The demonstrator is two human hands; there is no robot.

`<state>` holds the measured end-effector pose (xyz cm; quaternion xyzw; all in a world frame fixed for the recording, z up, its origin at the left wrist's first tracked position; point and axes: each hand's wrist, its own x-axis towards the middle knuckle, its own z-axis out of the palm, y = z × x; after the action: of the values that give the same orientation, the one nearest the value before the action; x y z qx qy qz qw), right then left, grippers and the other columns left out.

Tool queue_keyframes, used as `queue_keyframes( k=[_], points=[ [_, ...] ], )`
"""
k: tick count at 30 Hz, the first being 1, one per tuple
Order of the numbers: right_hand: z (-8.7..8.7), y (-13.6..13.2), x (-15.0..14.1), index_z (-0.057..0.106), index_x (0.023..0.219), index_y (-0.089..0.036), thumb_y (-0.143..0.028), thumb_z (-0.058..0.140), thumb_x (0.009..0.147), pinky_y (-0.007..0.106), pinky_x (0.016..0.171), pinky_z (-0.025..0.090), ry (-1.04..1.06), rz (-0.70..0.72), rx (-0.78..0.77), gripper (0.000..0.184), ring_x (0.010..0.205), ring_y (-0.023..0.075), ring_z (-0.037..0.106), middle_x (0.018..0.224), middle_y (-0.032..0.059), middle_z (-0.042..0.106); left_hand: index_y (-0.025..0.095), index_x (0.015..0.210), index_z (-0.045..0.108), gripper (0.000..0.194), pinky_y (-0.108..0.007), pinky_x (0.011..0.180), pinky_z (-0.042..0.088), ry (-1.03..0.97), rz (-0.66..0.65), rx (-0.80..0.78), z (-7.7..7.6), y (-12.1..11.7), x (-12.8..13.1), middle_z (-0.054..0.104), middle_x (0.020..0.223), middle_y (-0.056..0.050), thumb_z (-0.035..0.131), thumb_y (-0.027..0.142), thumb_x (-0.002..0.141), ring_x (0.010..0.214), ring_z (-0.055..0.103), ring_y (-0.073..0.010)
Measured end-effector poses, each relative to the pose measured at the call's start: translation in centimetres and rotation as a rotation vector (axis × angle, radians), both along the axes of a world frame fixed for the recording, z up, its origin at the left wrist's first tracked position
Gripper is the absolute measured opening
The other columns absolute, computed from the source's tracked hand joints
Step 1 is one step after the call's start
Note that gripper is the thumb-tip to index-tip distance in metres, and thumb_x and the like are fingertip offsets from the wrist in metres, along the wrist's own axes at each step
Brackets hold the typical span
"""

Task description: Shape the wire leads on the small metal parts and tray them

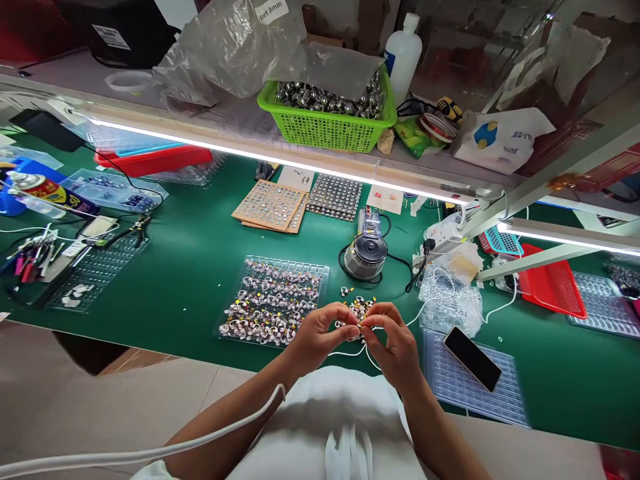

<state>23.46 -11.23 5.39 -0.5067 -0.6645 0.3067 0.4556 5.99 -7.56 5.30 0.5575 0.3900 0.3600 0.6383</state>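
Observation:
My left hand [324,335] and my right hand [396,341] meet at the fingertips over the front of the green table. Both are closed in a pinch around one tiny part, too small and covered to name. Right behind the fingers lies a pile of small round metallic parts with yellow tabs [361,307], partly hidden by my hands. To the left of my left hand, a clear plastic tray [324,273] carries rows of similar small parts with yellow bits [273,320].
Behind the pile stands a round grey-black device [367,257] with a cable. A phone [473,358] rests on stacked clear trays [505,400] at right. Pliers [125,233] and a spray can [53,193] are at left. Overhead, a shelf holds a green basket [327,130] of shiny metal balls.

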Motion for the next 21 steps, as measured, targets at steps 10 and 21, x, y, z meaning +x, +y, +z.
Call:
queue_keyframes(
  k=[10,21],
  points=[
    [-0.8,-0.5,0.0,0.065,0.095,-0.024,-0.019,0.059,0.089,0.037,0.083,0.05,-0.002,0.042,-0.041,0.009,0.093,0.0205,0.06,0.097,0.0054,0.059,0.019,0.083,0.061,0.005,-0.026,0.073,0.043,0.027,-0.078,0.052,0.2,-0.2,-0.4,0.056,0.081,-0.002,0.059,0.022,0.087,0.077,0.053,-0.0155],
    [-2.9,-0.8,1.1,0.059,0.094,-0.024,-0.035,0.067,0.085,0.036,0.08,0.049,0.224,0.111,-0.23,0.016,0.091,0.0217,0.057,0.096,0.0056,0.059,0.019,0.085,0.063,0.018,-0.027,0.073,0.045,-0.138,-0.263,-0.23,-0.2,-0.7,-0.7,0.055,0.081,-0.002,0.064,0.037,0.085,0.075,0.052,-0.0147]
  ],
)
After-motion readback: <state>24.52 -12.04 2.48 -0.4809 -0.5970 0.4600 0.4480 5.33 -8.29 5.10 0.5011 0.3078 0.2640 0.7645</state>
